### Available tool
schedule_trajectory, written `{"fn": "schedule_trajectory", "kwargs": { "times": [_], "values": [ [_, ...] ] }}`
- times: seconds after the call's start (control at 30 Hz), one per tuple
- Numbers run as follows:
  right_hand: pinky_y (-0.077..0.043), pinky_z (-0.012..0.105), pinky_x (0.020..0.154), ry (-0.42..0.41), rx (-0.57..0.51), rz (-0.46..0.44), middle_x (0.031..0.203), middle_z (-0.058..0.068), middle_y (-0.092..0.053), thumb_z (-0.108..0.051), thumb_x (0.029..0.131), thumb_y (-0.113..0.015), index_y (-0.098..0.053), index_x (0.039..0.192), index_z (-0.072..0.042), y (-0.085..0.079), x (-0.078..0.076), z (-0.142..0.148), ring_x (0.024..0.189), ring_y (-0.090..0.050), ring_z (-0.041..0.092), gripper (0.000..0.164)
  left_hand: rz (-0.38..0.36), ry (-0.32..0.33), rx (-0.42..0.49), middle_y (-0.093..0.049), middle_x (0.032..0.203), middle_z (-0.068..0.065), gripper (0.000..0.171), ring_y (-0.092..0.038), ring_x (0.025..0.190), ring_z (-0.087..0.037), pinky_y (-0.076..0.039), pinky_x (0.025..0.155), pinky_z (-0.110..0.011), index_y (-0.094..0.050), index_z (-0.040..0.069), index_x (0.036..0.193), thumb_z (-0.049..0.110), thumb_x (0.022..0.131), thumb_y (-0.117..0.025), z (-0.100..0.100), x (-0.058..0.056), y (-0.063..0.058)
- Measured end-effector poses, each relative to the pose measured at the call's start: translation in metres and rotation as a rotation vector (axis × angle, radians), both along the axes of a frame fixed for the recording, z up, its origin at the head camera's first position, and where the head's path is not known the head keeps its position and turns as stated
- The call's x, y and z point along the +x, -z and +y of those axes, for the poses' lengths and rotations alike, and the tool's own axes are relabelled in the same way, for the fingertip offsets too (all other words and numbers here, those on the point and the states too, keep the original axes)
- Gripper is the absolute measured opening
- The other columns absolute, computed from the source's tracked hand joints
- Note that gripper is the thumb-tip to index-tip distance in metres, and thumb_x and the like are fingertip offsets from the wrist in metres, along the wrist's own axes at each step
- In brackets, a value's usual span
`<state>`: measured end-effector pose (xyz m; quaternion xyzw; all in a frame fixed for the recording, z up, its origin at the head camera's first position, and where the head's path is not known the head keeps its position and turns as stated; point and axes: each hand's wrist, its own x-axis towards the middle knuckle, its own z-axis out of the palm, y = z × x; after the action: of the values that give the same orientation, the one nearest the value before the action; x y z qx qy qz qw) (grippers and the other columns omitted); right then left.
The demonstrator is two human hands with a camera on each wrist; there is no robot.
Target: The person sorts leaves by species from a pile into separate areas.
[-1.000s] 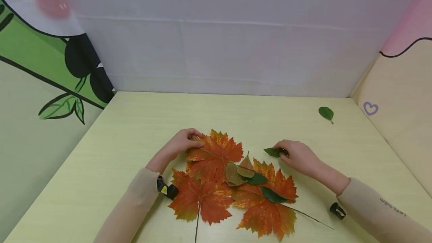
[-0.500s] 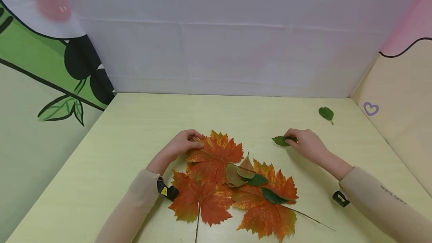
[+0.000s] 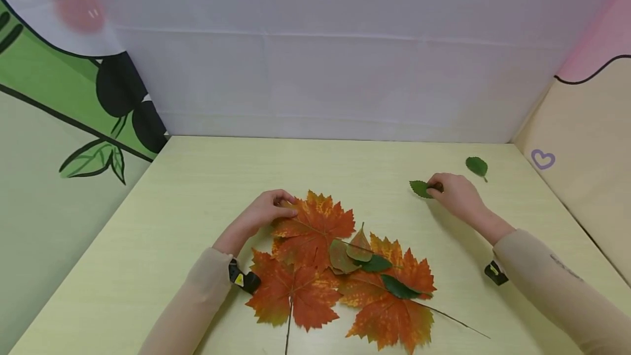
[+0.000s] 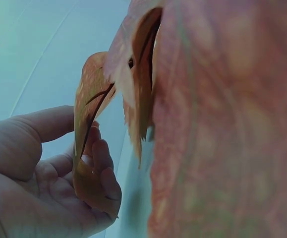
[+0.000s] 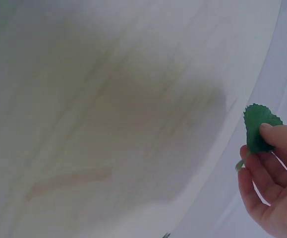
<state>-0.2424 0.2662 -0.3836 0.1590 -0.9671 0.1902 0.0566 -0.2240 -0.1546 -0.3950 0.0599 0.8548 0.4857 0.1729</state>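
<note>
My right hand (image 3: pixel 458 196) pinches a small green leaf (image 3: pixel 419 189) above the table; in the right wrist view the leaf (image 5: pixel 258 124) shows a serrated edge between thumb and fingers. My left hand (image 3: pixel 263 211) holds the edge of the upper orange maple leaf (image 3: pixel 315 229). From the left wrist view, thumb and curled fingers lie around one curled lobe (image 4: pixel 89 99) of it. Two more orange maple leaves, one at left (image 3: pixel 296 295) and one at right (image 3: pixel 394 316), spread below. Brownish-green leaves (image 3: pixel 342 256) and dark green leaves (image 3: pixel 398 286) lie on them.
Another green leaf (image 3: pixel 476 166) lies alone at the far right of the pale table (image 3: pixel 222 163). A thin stem (image 3: pixel 453 319) sticks out rightward from the pile. A light cloth wall (image 3: pixel 315 81) stands behind the table, with printed panels at both sides.
My right hand has moved away from the pile, toward the far right, carrying the green leaf. The left hand and the maple leaves have stayed in place.
</note>
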Motion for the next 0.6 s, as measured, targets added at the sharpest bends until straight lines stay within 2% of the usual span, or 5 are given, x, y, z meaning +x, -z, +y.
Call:
{"fn": "schedule_trajectory", "kwargs": {
  "times": [0.17, 0.33, 0.6],
  "values": [
    [-0.046, 0.037, 0.06, 0.07, 0.003, -0.017, 0.084, 0.014, -0.066, -0.018, 0.085, -0.063, -0.063, 0.096, 0.001, 0.002, -0.011, 0.011, 0.07, -0.06, 0.024, 0.022, 0.006, 0.007, -0.003, -0.055, 0.081, -0.007, 0.029, -0.051, 0.069, -0.018, -0.041, 0.063, -0.029, -0.058, 0.003, 0.106, 0.018, 0.082, -0.067, 0.0, -0.001, 0.002],
    [-0.046, 0.042, 0.065, 0.125, -0.029, -0.023, 0.089, 0.019, -0.066, -0.021, 0.086, -0.063, -0.062, 0.099, 0.004, 0.005, -0.018, 0.022, 0.074, -0.06, 0.029, 0.028, 0.01, 0.007, 0.009, -0.055, 0.08, -0.006, 0.028, -0.051, 0.069, -0.019, -0.041, 0.063, -0.029, -0.058, 0.003, 0.105, 0.018, 0.082, -0.067, 0.0, -0.003, 0.005],
    [-0.046, 0.042, 0.063, 0.202, -0.092, -0.025, 0.089, 0.023, -0.062, -0.017, 0.087, -0.06, -0.059, 0.099, 0.007, 0.011, -0.03, 0.039, 0.069, -0.06, 0.029, 0.027, 0.023, 0.019, 0.01, -0.056, 0.079, -0.006, 0.029, -0.052, 0.068, -0.018, -0.042, 0.063, -0.029, -0.059, 0.003, 0.105, 0.017, 0.082, -0.067, -0.001, -0.005, 0.009]
  ]
}}
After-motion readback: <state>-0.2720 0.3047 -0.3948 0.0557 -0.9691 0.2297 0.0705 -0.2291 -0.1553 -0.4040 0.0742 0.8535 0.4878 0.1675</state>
